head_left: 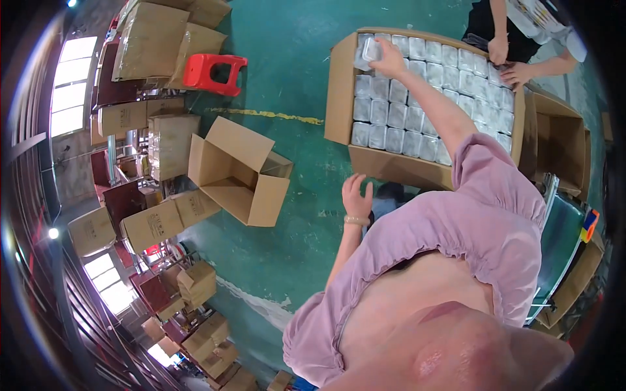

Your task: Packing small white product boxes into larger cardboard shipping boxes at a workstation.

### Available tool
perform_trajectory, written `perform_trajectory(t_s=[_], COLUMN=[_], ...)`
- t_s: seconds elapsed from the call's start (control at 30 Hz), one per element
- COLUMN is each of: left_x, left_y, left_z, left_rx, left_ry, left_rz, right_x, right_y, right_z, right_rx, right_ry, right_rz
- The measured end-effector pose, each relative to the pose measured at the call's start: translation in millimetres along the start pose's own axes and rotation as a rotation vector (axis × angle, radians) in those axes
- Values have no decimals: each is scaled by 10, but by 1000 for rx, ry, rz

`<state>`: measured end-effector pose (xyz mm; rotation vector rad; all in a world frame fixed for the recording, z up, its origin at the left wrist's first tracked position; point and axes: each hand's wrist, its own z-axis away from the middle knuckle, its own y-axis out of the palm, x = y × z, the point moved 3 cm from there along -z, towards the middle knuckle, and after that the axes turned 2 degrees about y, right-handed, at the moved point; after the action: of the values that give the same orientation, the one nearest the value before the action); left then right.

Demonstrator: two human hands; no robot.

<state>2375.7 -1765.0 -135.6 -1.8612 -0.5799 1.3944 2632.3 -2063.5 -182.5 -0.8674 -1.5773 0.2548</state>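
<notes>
My right hand (390, 57) grips a clear packet (370, 49) at the far left corner of the packed box (339, 91). My left hand (357, 197) hangs loose, fingers spread, just before the box, holding nothing.

- Red plastic stool (214, 72), on its side on the green floor (287, 78).
- Empty open cardboard carton (238, 173), flaps up.
- Closed cartons (160, 221), stacked at left.
- Bright windows (70, 85), far left.

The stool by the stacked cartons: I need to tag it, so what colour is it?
Red stool, clear in the head view.
</notes>
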Motion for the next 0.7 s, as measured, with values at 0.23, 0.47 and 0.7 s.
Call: perform_trajectory(t_s=[0.23,0.47,0.7], left_x=[572,720,1174], left_y=[-96,215,889], left_z=[340,-370,-1048], left_rx=[75,76,-264], left_ry=[-180,-558,-595], left_rz=[-68,339,329], right_x=[177,540,687], right_y=[229,411,146], right_z=[199,166,243], right_rx=[224,110,566], right_ry=[-183,-375,-23], right_rz=[439,528,642])
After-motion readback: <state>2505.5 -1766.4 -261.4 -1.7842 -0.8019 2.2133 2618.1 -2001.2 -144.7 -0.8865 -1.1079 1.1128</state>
